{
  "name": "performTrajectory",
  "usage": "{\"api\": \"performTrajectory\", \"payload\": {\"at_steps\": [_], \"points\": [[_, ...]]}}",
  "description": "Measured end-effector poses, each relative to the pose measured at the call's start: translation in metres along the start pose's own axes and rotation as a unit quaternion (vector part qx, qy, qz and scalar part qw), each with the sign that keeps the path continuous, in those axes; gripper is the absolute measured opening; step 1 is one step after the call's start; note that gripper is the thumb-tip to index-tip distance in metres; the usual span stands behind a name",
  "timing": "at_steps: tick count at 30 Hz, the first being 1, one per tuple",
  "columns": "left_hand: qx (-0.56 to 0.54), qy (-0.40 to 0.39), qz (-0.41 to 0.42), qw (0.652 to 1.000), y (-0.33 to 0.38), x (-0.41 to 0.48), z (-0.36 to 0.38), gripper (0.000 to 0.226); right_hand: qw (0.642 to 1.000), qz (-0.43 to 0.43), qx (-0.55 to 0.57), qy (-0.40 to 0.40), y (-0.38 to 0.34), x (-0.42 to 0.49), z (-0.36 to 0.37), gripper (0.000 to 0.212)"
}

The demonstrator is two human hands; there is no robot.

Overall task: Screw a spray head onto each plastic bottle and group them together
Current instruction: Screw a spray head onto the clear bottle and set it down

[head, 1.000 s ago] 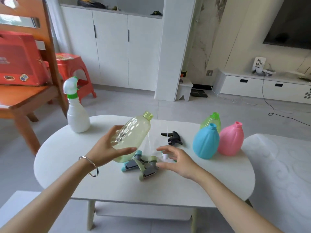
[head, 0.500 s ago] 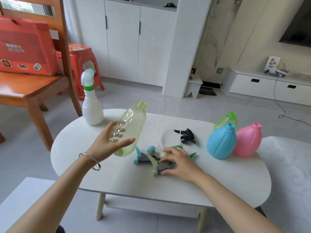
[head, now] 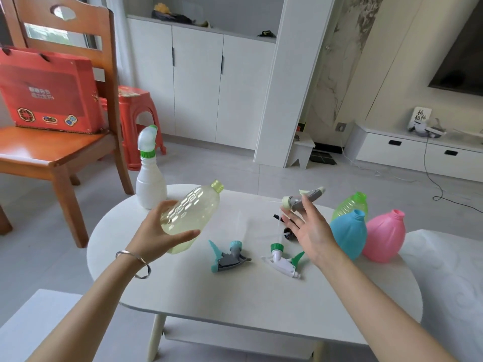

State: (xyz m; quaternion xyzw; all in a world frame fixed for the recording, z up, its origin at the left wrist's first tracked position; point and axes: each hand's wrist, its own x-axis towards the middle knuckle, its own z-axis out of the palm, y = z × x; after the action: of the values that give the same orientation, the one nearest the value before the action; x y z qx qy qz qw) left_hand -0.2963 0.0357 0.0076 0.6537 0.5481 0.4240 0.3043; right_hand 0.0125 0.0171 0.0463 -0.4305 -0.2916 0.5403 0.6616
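Note:
My left hand (head: 156, 235) grips a clear pale-yellow bottle (head: 192, 214), tilted with its open neck up and to the right. My right hand (head: 309, 226) holds a grey and pale-yellow spray head (head: 303, 199) above the table, its thin tube hanging down. On the white oval table (head: 235, 296) lie a teal and grey spray head (head: 227, 257), a white and green spray head (head: 283, 261) and a black one (head: 287, 232) partly hidden behind my right hand. Blue (head: 346, 235), pink (head: 384, 236) and green (head: 351, 206) bottles stand open at the right. A white bottle (head: 150, 176) with a fitted head stands far left.
A wooden chair (head: 65, 142) holding a red box (head: 49, 90) stands left of the table, with an orange stool (head: 136, 111) behind it. White cabinets (head: 209, 82) line the far wall. A white cushion (head: 449, 283) lies at the right.
My right hand has lifted the grey and pale-yellow spray head off the table, up toward the bottle's height. The left hand keeps the bottle held tilted. The camera has shifted closer.

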Motion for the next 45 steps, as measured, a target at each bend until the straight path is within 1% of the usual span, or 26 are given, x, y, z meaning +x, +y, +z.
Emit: {"api": "performTrajectory", "payload": {"at_steps": [3, 6, 11, 18, 23, 27, 30, 32, 34, 38, 40, 42, 44, 45], "points": [[0.01, 0.014, -0.006, 1.0, -0.009, 0.002, -0.004, 0.073, 1.0, 0.0, 0.019, 0.01, -0.004, 0.001, 0.003, 0.017], [0.018, 0.021, -0.011, 1.0, -0.014, 0.004, -0.008, 0.071, 0.997, 0.01, 0.076, 0.013, -0.011, -0.001, 0.008, 0.021], [0.025, 0.016, -0.021, 0.999, -0.017, 0.002, -0.006, 0.072, 0.991, 0.018, 0.128, -0.012, -0.021, -0.006, 0.017, 0.024], [0.014, 0.036, -0.048, 0.998, -0.018, 0.005, -0.009, 0.074, 0.988, 0.022, 0.149, -0.032, -0.021, -0.008, 0.024, 0.026], [0.016, 0.033, -0.058, 0.998, -0.019, 0.004, -0.009, 0.075, 0.987, 0.028, 0.152, -0.046, -0.019, -0.007, 0.023, 0.027], [0.021, 0.008, -0.042, 0.999, -0.013, 0.001, -0.009, 0.074, 0.993, 0.047, 0.087, -0.058, -0.016, -0.009, 0.024, 0.025], [0.015, -0.051, -0.016, 0.998, -0.003, -0.003, -0.007, 0.071, 0.995, 0.058, 0.022, -0.077, -0.013, -0.009, 0.027, 0.019], [0.001, -0.094, 0.002, 0.996, 0.007, -0.006, -0.005, 0.067, 0.993, 0.046, -0.041, -0.098, -0.009, -0.011, 0.03, 0.014], [-0.037, -0.128, -0.005, 0.991, 0.016, -0.008, -0.004, 0.064, 0.989, 0.025, -0.09, -0.115, -0.004, -0.013, 0.035, 0.018], [-0.079, -0.156, -0.037, 0.984, 0.024, -0.006, -0.005, 0.064, 0.978, -0.005, -0.148, -0.145, -0.002, -0.017, 0.041, 0.018], [-0.133, -0.187, -0.055, 0.972, 0.025, -0.006, -0.005, 0.07, 0.972, -0.006, -0.163, -0.168, -0.005, -0.018, 0.042, 0.021], [-0.239, -0.201, -0.089, 0.946, 0.025, -0.007, -0.004, 0.081, 0.965, -0.017, -0.172, -0.197, -0.011, -0.019, 0.041, 0.027], [-0.325, -0.177, -0.132, 0.919, 0.024, -0.006, -0.001, 0.092, 0.957, -0.036, -0.2, -0.209, -0.019, -0.02, 0.039, 0.03], [-0.356, -0.161, -0.15, 0.908, 0.024, -0.006, 0.002, 0.091, 0.952, -0.046, -0.215, -0.212, -0.021, -0.019, 0.038, 0.029]]}}
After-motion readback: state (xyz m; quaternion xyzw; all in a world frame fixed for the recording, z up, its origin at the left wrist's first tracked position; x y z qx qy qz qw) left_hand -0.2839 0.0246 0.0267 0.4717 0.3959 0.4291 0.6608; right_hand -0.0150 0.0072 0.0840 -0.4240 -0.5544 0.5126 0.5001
